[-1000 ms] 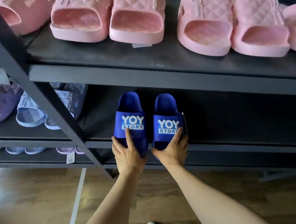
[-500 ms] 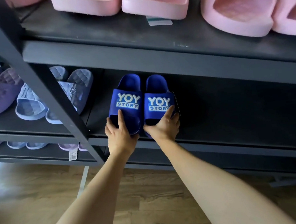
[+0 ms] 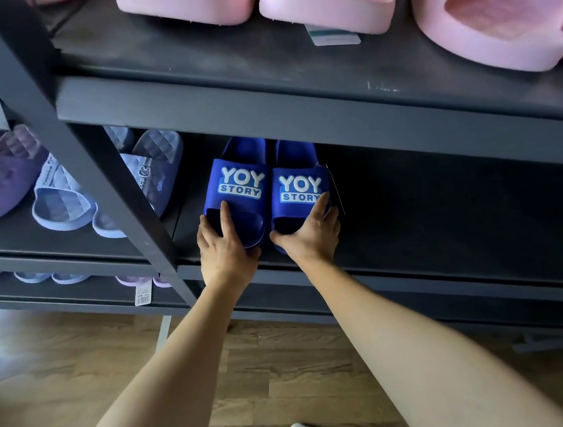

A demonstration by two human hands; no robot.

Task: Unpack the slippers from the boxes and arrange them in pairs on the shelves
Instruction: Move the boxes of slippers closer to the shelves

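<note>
Two royal-blue slippers with white "YOY STORY" lettering stand side by side, touching, on the dark middle shelf (image 3: 429, 226), toes toward me. My left hand (image 3: 225, 249) grips the toe end of the left blue slipper (image 3: 239, 167), index finger laid on its strap. My right hand (image 3: 311, 238) grips the toe end of the right blue slipper (image 3: 297, 155) the same way, thumb at its inner edge. Both heels reach under the upper shelf (image 3: 261, 91). No box is in view.
Pink quilted slippers (image 3: 191, 1) line the upper shelf. Lilac and pale-blue slippers (image 3: 62, 200) fill the bay to the left, beyond a slanted dark post (image 3: 70, 140). A price tag (image 3: 143, 292) hangs from a lower shelf. Wooden floor (image 3: 48, 373) lies below.
Both hands have slid the blue slippers deeper onto the shelf and brought them together until they touch. My view has dropped closer to the shelf.
</note>
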